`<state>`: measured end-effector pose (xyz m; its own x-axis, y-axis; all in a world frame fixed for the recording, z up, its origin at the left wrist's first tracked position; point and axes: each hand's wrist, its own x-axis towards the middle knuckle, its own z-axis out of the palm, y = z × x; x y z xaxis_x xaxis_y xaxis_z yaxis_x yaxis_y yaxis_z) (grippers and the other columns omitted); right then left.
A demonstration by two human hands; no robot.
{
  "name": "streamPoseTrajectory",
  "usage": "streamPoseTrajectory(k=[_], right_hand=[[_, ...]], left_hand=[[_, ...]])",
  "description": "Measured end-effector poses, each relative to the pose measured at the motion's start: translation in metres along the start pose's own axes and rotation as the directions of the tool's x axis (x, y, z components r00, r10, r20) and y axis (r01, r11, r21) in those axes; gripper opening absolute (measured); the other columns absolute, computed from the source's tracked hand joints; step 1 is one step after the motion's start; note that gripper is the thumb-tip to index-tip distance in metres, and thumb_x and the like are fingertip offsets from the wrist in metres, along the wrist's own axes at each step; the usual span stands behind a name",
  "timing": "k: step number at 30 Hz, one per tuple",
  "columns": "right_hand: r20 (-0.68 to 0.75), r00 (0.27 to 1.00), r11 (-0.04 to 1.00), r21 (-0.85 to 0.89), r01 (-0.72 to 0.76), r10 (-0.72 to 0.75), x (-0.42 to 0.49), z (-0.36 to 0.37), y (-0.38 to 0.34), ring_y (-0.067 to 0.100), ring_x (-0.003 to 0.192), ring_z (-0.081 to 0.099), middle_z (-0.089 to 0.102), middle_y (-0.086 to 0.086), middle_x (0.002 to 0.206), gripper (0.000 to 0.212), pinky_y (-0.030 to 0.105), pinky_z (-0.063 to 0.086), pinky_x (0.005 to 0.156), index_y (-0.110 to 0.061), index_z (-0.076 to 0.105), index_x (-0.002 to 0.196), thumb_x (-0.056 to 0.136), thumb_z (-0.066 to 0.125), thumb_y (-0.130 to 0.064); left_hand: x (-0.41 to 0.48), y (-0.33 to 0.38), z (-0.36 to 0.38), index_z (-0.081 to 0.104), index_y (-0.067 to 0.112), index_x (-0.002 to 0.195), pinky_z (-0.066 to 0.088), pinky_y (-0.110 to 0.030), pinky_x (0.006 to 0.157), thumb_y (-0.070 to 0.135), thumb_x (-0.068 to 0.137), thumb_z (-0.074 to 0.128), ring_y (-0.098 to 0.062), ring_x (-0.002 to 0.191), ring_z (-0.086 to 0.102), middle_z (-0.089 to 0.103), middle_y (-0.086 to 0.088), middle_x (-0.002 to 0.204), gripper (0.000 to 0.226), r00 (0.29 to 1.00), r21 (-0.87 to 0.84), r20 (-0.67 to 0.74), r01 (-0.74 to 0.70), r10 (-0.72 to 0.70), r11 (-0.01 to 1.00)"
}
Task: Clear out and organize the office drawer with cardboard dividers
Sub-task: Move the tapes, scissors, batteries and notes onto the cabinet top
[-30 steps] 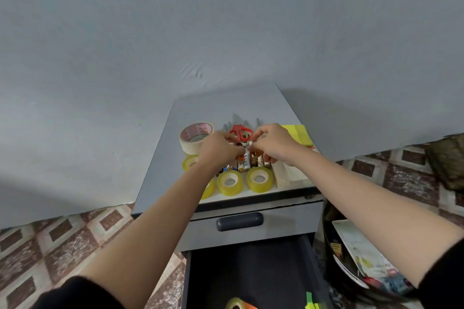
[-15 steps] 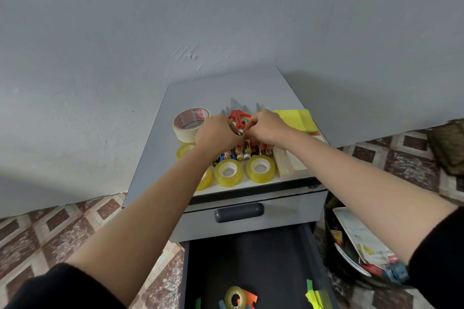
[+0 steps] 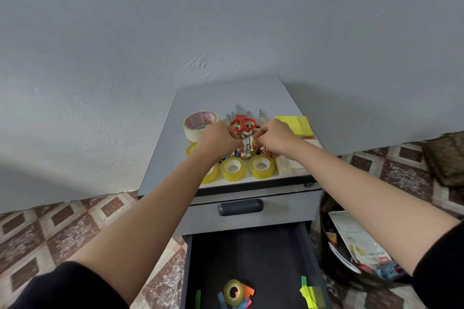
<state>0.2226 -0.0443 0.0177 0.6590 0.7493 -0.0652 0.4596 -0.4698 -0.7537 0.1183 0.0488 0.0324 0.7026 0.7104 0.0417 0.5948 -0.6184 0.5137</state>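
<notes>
Where the batteries (image 3: pixel 247 149) lie packed side by side on the cabinet top (image 3: pixel 226 98), my left hand (image 3: pixel 221 139) and right hand (image 3: pixel 275 139) flank them, fingers curled at their far ends; whether either pinches one I cannot tell. Red scissors (image 3: pixel 243 123) lie just beyond, clear tape rolls (image 3: pixel 232 169) just nearer me, the open drawer (image 3: pixel 251 253) below.
</notes>
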Motion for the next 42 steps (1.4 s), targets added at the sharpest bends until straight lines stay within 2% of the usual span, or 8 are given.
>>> streamPoseTrajectory(k=[9, 11, 17, 19, 27, 33, 37, 42], right_hand=[[-0.089, 0.991, 0.988, 0.111, 0.106, -0.097, -0.051, -0.005, -0.010, 0.006, 0.043, 0.052, 0.057, -0.003, 0.071, 0.025, 0.010, 0.033, 0.033, -0.015, 0.057, 0.064, 0.085, 0.061, -0.002], [-0.039, 0.994, 0.982, 0.155, 0.109, -0.105, -0.072, 0.007, -0.007, 0.002, 0.035, 0.049, 0.056, -0.004, 0.067, 0.024, 0.010, 0.034, 0.033, -0.014, 0.056, 0.064, 0.085, 0.061, -0.001], [0.133, 0.988, 0.985, 0.162, 0.059, -0.081, -0.127, 0.054, 0.024, 0.007, 0.041, 0.052, 0.058, 0.000, 0.065, 0.016, 0.012, 0.036, 0.035, -0.010, 0.060, 0.072, 0.086, 0.061, -0.004], [0.189, 0.981, 0.988, 0.151, 0.020, -0.048, -0.141, 0.076, 0.041, 0.012, 0.045, 0.052, 0.058, 0.001, 0.066, 0.019, 0.012, 0.035, 0.034, -0.012, 0.059, 0.070, 0.086, 0.060, -0.003], [0.434, 0.896, 0.994, -0.095, -0.058, 0.094, -0.167, 0.149, 0.116, 0.013, 0.061, 0.057, 0.062, 0.001, 0.078, 0.023, 0.018, 0.045, 0.050, -0.015, 0.065, 0.078, 0.085, 0.054, 0.003], [0.533, 0.809, 0.946, -0.315, -0.080, 0.246, -0.173, 0.180, 0.167, 0.021, 0.095, 0.063, 0.067, 0.005, 0.099, 0.023, 0.031, 0.054, 0.077, -0.009, 0.072, 0.095, 0.088, 0.052, 0.000], [0.445, 0.792, 0.826, -0.549, -0.127, 0.418, -0.187, 0.201, 0.194, 0.028, 0.096, 0.063, 0.065, 0.010, 0.098, 0.019, 0.028, 0.046, 0.067, -0.003, 0.066, 0.101, 0.087, 0.053, -0.006], [0.392, 0.763, 0.752, -0.634, -0.180, 0.514, -0.200, 0.226, 0.217, 0.030, 0.106, 0.061, 0.064, 0.012, 0.115, 0.023, 0.027, 0.043, 0.073, -0.004, 0.063, 0.108, 0.091, 0.055, -0.016]], left_hand=[[-0.059, -0.019, -0.001, 0.066, 0.016, 0.070, 0.054, -0.032, 0.076, 0.013, 0.083, 0.063, -0.014, 0.065, 0.057, 0.065, 0.000, 0.068, 0.014, 1.000, -0.217, -0.012, -0.005, 0.002, 0.976], [-0.081, -0.028, 0.008, 0.067, 0.013, 0.072, 0.053, -0.029, 0.070, 0.013, 0.084, 0.063, -0.014, 0.063, 0.057, 0.068, -0.007, 0.072, 0.013, 1.000, -0.257, 0.030, 0.014, -0.007, 0.966], [-0.137, -0.065, 0.039, 0.068, 0.012, 0.077, 0.042, -0.004, 0.050, 0.015, 0.084, 0.062, -0.002, 0.050, 0.054, 0.067, -0.002, 0.069, 0.010, 0.988, -0.222, 0.143, 0.085, -0.054, 0.971], [-0.154, -0.081, 0.050, 0.069, 0.011, 0.080, 0.042, -0.004, 0.050, 0.015, 0.085, 0.061, -0.001, 0.048, 0.054, 0.067, -0.003, 0.072, 0.010, 0.977, -0.214, 0.198, 0.115, -0.072, 0.970], [-0.198, -0.142, 0.120, 0.070, 0.015, 0.081, 0.048, -0.013, 0.061, 0.015, 0.087, 0.060, -0.002, 0.057, 0.054, 0.065, 0.003, 0.073, 0.011, 0.913, -0.118, 0.376, 0.218, -0.160, 0.969], [-0.212, -0.163, 0.180, 0.073, 0.008, 0.090, 0.051, -0.025, 0.076, 0.014, 0.087, 0.061, -0.009, 0.073, 0.058, 0.070, -0.007, 0.092, 0.014, 0.824, -0.089, 0.527, 0.299, -0.209, 0.950], [-0.223, -0.171, 0.217, 0.073, 0.007, 0.097, 0.051, -0.026, 0.082, 0.016, 0.089, 0.061, -0.015, 0.087, 0.062, 0.069, -0.005, 0.097, 0.017, 0.763, -0.032, 0.603, 0.316, -0.234, 0.948], [-0.224, -0.179, 0.249, 0.073, 0.012, 0.097, 0.048, -0.025, 0.078, 0.023, 0.088, 0.063, -0.012, 0.088, 0.059, 0.069, -0.002, 0.098, 0.018, 0.684, 0.044, 0.679, 0.323, -0.266, 0.945]])
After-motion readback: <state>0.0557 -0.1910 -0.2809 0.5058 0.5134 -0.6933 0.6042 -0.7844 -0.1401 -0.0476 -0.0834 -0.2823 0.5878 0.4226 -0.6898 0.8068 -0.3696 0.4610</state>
